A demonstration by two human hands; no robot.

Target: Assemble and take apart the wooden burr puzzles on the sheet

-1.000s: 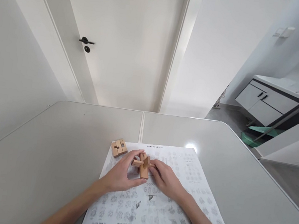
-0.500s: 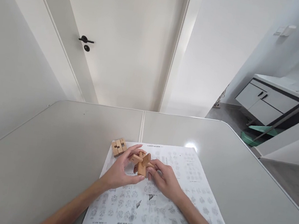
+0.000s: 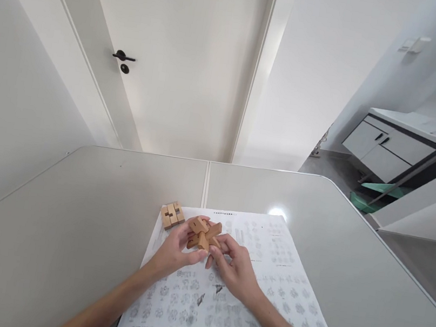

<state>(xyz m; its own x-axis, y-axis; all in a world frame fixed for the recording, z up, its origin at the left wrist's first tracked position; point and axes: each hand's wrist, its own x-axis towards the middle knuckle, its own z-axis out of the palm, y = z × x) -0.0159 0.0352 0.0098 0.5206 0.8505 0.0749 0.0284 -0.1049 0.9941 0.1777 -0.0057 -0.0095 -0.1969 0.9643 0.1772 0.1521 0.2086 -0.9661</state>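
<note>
Between both hands is a wooden interlocking puzzle (image 3: 204,236), made of several light-brown pieces that cross and stick out at angles. My left hand (image 3: 175,250) holds it from the left, thumb at the lower front and fingers behind. From the right, my right hand (image 3: 236,267) grips a piece with thumb and fingers; the fingertips are partly hidden behind the wood. A printed sheet (image 3: 263,301) with rows of small diagrams lies under the hands. At its upper left corner rests a second wooden puzzle (image 3: 172,215), a flat, blocky one in paler wood.
The grey folding table (image 3: 48,225) has a seam (image 3: 206,183) down its middle. Beyond its far edge stands a white door (image 3: 188,60) with a black handle (image 3: 124,55). A sink cabinet (image 3: 388,145) and a green dustpan (image 3: 363,203) are at the right.
The held puzzle has been turned and tilted, so its pieces now show a different, more splayed face. Both hands have shifted slightly with it. The flat puzzle stays in place.
</note>
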